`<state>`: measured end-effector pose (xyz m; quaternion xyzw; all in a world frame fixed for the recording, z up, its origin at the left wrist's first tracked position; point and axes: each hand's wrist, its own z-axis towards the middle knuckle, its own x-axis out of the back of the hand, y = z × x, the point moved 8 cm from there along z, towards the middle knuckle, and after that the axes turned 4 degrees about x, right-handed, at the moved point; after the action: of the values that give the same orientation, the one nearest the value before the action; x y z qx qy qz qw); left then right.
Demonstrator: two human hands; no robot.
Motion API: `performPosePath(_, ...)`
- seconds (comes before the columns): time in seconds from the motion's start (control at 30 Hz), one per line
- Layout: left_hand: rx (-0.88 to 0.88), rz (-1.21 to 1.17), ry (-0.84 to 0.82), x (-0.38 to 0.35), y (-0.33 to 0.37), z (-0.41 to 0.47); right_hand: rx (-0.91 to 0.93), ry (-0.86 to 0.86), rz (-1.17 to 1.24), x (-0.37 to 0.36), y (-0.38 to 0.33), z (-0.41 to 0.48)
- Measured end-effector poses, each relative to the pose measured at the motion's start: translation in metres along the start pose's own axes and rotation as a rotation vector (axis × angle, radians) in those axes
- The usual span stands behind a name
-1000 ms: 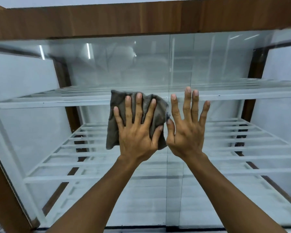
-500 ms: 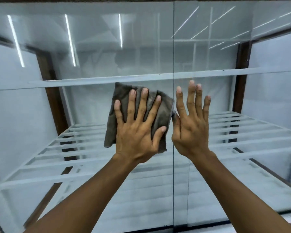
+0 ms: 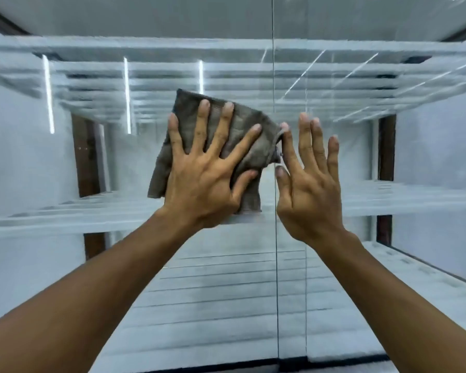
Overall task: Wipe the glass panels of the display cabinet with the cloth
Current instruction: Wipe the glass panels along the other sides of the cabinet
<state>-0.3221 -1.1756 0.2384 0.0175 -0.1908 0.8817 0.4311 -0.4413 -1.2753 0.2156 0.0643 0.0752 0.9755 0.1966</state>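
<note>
Left hand (image 3: 202, 181), fingers spread, pressed the cloth (image 3: 242, 135) flat on the glass panel (image 3: 92, 162); right hand (image 3: 310, 195), fingers apart, braced beside. Even pressure and overlapping strokes would suit.

No legible text, label, brand, number or sign is showing anywhere in view. The glass (image 3: 361, 162) is showing only reflected light strips, the cloth (image 3: 242, 135) is carrying no readable tag, and the white shelves (image 3: 401, 197) are bearing no markings. Motion blur is softening the shelves.
</note>
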Motion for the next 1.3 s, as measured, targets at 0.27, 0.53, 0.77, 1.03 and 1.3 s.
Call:
performPosePath(0.27, 0.244, -0.076, 0.055, 0.001, 0.0, 0.002, -0.018, -0.001, -0.031, -0.004, -0.004, -0.018)
performPosePath(0.53, 0.273, -0.099, 0.01, -0.007, 0.0, -0.02, -0.026, -0.025, -0.074, -0.012, -0.011, -0.042)
performPosePath(0.77, 0.07, -0.003, -0.003, -0.017, 0.023, -0.069, 0.022, -0.04, -0.065, -0.01, -0.011, -0.05)
performPosePath(1.03, 0.243, -0.094, 0.01, -0.011, 0.019, -0.02, 0.032, 0.019, -0.058, -0.009, -0.011, -0.056)
performPosePath(1.3, 0.178, -0.076, 0.019, -0.025, 0.049, -0.081, 0.03, 0.039, 0.014, -0.005, -0.01, -0.058)
